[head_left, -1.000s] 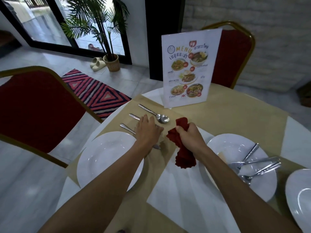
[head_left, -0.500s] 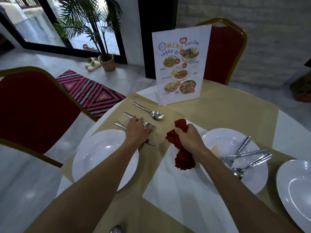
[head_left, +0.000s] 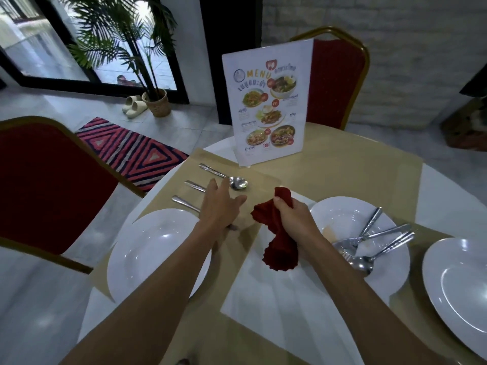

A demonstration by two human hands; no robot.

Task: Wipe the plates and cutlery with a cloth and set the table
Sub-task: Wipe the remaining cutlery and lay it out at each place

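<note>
1. Red chair (head_left: 50, 180) at far left, just beside the table (head_left: 453, 201) edge.
2. Left plate (head_left: 152, 259): white, sits on the tan mat (head_left: 342, 175), near edge.
3. 3 cutlery pieces lie side by side on the mat beyond that plate: spoon (head_left: 224, 177) farthest, then middle handle (head_left: 195, 185), then near handle (head_left: 184, 202). The working ends of those 2 handles are hidden under the left hand (head_left: 221, 206).
4. Left hand: palm down, fingers straight and spread over the 2 handles. Can't tell if it touches them.
5. Menu card (head_left: 266, 106) stands upright at the far side, with a 2nd red chair (head_left: 337, 83) behind it.
6. Red cloth (head_left: 279, 246): bunched, ends sticking out above and below the fist, between left plate and middle plate (head_left: 340, 219).
7. Right hand (head_left: 295, 222): fist wrapped round the cloth.
8. Middle plate carries a loose cutlery pile (head_left: 387, 231), handles pointing up-right.
9. Right plate (head_left: 461, 285): white, cut off by the frame edge.
</note>
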